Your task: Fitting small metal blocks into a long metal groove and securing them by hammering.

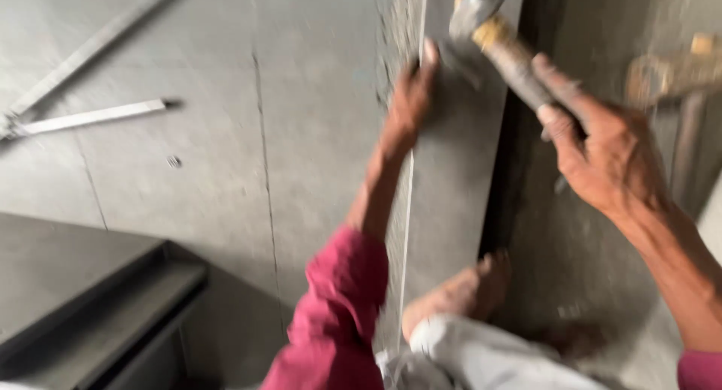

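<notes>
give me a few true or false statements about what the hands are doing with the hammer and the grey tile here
1. The right hand grips a hammer by its handle. True.
2. The left hand is holding a paint brush. False: it rests on the edge of the long grey tile and holds no tool.
3. The person wears a pink sleeve on the left arm. True.
4. A bare foot shows near the lower end of the tile. True.
5. The metal straightedges lie on top of the tile under the hands. False: they lie far off at the upper left of the floor.
</notes>
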